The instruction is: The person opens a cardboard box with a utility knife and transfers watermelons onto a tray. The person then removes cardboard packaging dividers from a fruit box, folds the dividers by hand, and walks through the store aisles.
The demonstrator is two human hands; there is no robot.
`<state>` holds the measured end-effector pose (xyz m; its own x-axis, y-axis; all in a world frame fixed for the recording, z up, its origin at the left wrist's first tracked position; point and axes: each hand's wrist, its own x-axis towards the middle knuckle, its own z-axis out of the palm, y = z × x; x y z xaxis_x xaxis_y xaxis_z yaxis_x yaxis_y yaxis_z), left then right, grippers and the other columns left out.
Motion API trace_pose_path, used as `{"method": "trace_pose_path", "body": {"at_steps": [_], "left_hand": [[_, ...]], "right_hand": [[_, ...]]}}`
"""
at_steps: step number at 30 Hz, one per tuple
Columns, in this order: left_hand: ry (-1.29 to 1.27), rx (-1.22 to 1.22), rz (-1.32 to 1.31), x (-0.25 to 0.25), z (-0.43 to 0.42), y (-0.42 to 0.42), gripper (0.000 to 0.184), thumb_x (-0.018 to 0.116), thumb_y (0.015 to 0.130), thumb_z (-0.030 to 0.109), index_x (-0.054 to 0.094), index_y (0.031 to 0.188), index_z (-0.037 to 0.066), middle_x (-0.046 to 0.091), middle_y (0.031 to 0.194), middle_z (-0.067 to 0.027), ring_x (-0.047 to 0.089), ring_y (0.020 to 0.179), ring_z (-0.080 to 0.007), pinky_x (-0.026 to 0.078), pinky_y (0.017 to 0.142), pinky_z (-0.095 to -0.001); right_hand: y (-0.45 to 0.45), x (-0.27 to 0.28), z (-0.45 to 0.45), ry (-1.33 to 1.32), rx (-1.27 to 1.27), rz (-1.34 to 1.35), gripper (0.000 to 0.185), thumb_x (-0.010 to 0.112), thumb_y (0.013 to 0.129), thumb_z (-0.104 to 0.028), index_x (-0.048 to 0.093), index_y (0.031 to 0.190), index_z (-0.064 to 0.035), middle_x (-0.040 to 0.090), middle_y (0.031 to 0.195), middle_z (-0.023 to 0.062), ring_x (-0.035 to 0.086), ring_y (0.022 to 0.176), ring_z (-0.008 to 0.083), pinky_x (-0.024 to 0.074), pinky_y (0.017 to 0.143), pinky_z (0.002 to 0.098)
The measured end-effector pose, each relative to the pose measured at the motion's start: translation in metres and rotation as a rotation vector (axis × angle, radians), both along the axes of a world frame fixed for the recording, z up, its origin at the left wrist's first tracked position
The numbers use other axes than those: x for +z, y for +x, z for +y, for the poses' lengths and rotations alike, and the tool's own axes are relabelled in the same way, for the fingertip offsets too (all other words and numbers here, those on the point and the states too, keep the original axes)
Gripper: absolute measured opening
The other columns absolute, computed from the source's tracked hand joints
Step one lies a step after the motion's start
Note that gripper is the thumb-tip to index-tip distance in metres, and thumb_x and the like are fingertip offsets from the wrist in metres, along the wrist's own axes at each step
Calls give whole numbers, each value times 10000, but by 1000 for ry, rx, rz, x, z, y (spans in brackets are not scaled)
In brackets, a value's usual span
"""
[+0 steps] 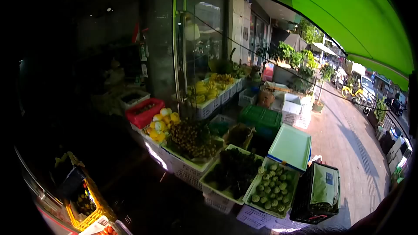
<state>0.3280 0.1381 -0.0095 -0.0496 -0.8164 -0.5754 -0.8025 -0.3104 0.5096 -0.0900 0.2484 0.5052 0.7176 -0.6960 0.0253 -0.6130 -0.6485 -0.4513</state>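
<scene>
Neither of my hands shows in the head view. Closest to me at the lower right stands a crate of round, bumpy green fruit (272, 187), tilted toward me. Right of it a black crate (305, 196) holds a green-and-white printed bag or sheet (325, 185). A light green tray or lid (291, 146) rests behind the green fruit. On the left side of the green fruit is a crate of dark leafy produce (235, 169). Farther left lie small brown round fruits in a bunch (191, 139) and yellow fruits (161, 124).
Bananas (204, 91) fill white crates beside a glass door (185, 52). A red tray (146, 112) and a yellow basket (93, 209) are at the left. A green covered crate (260, 118) stands in the middle. A paved walkway (344, 135) runs right, under a green awning (335, 13).
</scene>
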Motion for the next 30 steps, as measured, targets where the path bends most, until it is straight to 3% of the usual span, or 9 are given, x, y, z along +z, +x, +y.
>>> {"method": "trace_pose_path", "body": {"at_steps": [5,10,14,16,18,22,24,28,30], "left_hand": [[127,-44,-13,-62,93,28,454,575,912,438,677,903,-4,684,771,-225,694,794,-418,517,651,-507],[117,-105,-84,-48,163,104,442,580,911,420,670,879,-12,681,751,-218,694,776,-414,515,636,-505],[330,172,-94,-24,178,144,434,600,889,412,665,848,-15,672,734,-228,690,776,-422,518,650,-513],[169,253,-140,-10,176,148,435,597,882,405,659,833,-23,663,739,-244,683,780,-435,511,650,-519],[163,302,-212,-18,171,156,426,571,887,416,671,846,3,664,757,-252,678,806,-445,509,674,-527],[266,390,-185,-20,160,166,392,556,892,403,660,823,32,659,720,-218,673,709,-404,503,616,-497],[303,405,-196,-10,136,167,403,550,888,400,678,858,19,674,768,-253,679,796,-448,506,656,-525],[313,541,-298,28,72,164,464,556,866,434,712,873,-2,684,809,-279,681,871,-467,519,724,-541],[250,592,-207,62,36,163,459,549,870,426,704,847,-5,682,791,-273,681,842,-465,521,706,-538]], "right_hand": [[9,19,-17,-57,44,85,593,483,1039,-418,301,1507,-102,511,1389,96,619,1022,183,461,955,395],[41,60,-18,-121,43,-9,623,469,1046,-432,268,1542,-112,494,1431,96,614,1048,186,455,985,406],[34,69,-56,-363,-143,-358,648,457,1051,-444,242,1570,-121,480,1464,96,610,1068,188,450,1009,414],[30,30,-109,-854,-503,-537,269,441,1050,-236,522,1157,-3,578,984,121,561,741,190,463,746,337],[18,-13,-155,-912,-730,-705,262,489,1024,-224,548,1166,-12,604,996,125,588,758,199,480,747,340],[13,-174,-249,-400,-991,-693,272,585,972,-199,601,1186,-32,656,1021,132,643,790,217,515,748,345],[24,-280,-276,-67,-988,-526,289,634,946,-186,627,1195,-41,682,1033,135,670,807,226,532,749,348],[51,-454,-313,337,-581,-155,319,707,902,-208,678,1186,-67,719,1100,156,713,909,287,560,798,387],[80,-469,-349,699,-469,-32,365,665,926,-331,668,1215,-108,712,1141,146,691,1027,306,546,876,407]]}}
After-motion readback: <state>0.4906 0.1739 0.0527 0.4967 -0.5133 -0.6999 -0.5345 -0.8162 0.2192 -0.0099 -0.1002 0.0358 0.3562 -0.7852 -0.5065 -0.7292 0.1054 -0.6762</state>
